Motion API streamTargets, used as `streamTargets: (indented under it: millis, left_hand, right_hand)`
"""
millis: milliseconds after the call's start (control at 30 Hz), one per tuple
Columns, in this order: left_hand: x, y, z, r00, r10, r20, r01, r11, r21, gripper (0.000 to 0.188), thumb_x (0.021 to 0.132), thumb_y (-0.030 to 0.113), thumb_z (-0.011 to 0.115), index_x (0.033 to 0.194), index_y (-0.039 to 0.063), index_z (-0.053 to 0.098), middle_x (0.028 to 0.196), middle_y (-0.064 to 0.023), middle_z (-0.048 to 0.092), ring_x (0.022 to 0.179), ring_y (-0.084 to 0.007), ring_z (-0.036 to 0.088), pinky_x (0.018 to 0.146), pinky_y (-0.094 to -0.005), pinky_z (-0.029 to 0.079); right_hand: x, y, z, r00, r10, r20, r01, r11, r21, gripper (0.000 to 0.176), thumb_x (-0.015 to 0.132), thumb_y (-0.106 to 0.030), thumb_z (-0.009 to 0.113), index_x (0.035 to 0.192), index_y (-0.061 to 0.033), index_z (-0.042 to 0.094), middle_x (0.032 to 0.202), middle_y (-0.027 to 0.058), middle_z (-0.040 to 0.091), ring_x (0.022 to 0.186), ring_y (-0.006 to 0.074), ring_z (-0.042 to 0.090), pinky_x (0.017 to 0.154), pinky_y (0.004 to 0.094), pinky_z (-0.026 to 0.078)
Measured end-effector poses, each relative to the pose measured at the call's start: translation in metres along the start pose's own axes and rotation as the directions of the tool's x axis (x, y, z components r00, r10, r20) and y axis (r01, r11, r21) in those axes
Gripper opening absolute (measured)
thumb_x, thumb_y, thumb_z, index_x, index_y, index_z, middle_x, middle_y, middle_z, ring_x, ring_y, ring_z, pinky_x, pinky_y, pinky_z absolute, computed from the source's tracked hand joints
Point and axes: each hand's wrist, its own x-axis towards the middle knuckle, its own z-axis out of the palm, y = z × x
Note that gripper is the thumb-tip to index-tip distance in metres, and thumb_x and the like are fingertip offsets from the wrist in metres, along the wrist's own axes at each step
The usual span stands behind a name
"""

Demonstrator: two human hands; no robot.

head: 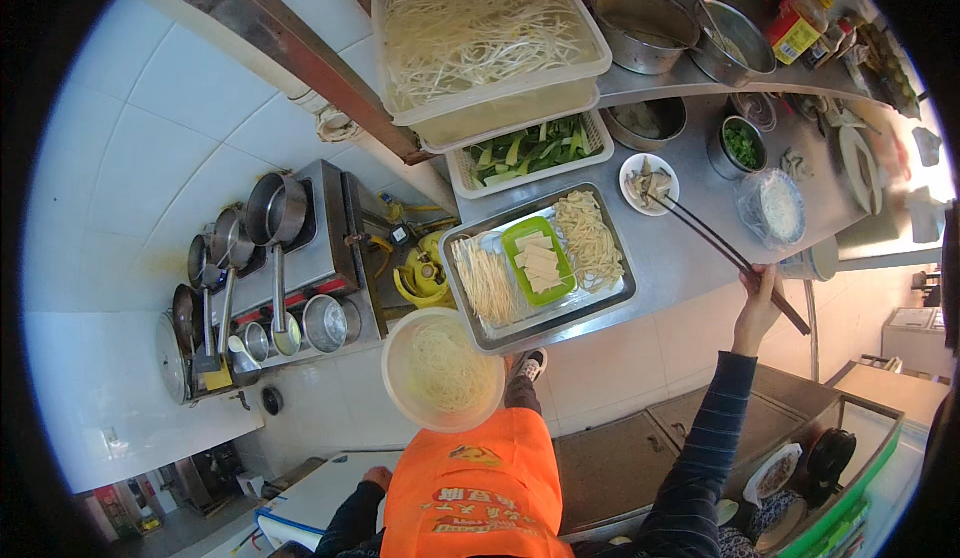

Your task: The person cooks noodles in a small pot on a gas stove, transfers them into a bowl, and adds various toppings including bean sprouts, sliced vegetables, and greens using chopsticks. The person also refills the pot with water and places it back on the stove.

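Observation:
My right hand holds a pair of long dark chopsticks. Their tips touch grey-white food pieces in a small white dish on the steel counter. My left hand hangs low beside the orange apron; its fingers are too small and partly hidden to read. A round plastic bowl of thin noodles lies between the apron and the counter edge. Left of the dish, a metal tray bears thin pale strands, a green container of flat pale slices, and wide noodles.
Bean sprouts fill a plastic tub above a white basket of cut greens. Chopped greens in a metal cup and a bagged white bowl stand right. Saucepans sit on the stove at left, near a yellow gas cylinder.

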Motion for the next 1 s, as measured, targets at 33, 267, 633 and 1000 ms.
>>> streamTargets:
  millis: [33,267,633,1000]
  left_hand:
    - [0.005,0.013,-0.018,0.999,0.018,-0.050,-0.023,0.995,-0.094,0.037,0.084,0.042,0.059,0.090,0.008,0.073,0.090,-0.0192,0.070,0.088,-0.0315,0.069,0.076,-0.0479,0.053]
    - [-0.015,0.203,-0.164,0.791,0.553,-0.262,-0.607,0.654,-0.452,0.031,0.094,0.028,0.063,0.106,0.001,0.065,0.095,-0.0112,0.068,0.089,-0.0191,0.066,0.081,-0.0325,0.053]
    - [-0.085,0.421,-0.275,0.678,0.635,-0.371,0.171,-0.627,-0.760,0.047,0.102,0.040,0.041,0.090,0.002,0.066,0.123,-0.0239,0.061,0.118,-0.0324,0.054,0.102,-0.0433,0.040]
    - [-0.067,0.271,-0.275,0.835,0.391,-0.388,-0.082,-0.608,-0.789,0.046,0.104,0.037,0.038,0.074,0.006,0.056,0.098,-0.0194,0.068,0.113,-0.0340,0.058,0.095,-0.0436,0.044]
  right_hand:
    - [-0.003,-0.001,-0.002,0.999,0.025,0.040,-0.027,0.998,0.052,0.030,0.102,-0.025,0.051,0.091,0.0014,0.061,0.087,0.0089,0.061,0.074,0.0177,0.064,0.070,0.0289,0.056]
    - [-0.086,-0.025,-0.004,0.910,0.002,0.414,-0.042,0.995,0.088,0.036,0.103,-0.031,0.048,0.087,-0.0015,0.060,0.089,0.0085,0.058,0.078,0.0187,0.061,0.070,0.0324,0.051]
    - [-0.232,0.004,0.098,0.529,0.129,0.838,-0.310,0.950,0.049,0.021,0.083,-0.013,0.070,0.101,-0.0019,0.066,0.106,0.0142,0.063,0.095,0.0231,0.062,0.078,0.0321,0.051]
    - [-0.128,0.155,0.126,0.707,0.201,0.678,0.569,0.408,-0.714,0.019,0.079,-0.008,0.060,0.097,-0.0026,0.061,0.092,0.0181,0.059,0.083,0.0388,0.060,0.076,0.0451,0.054]
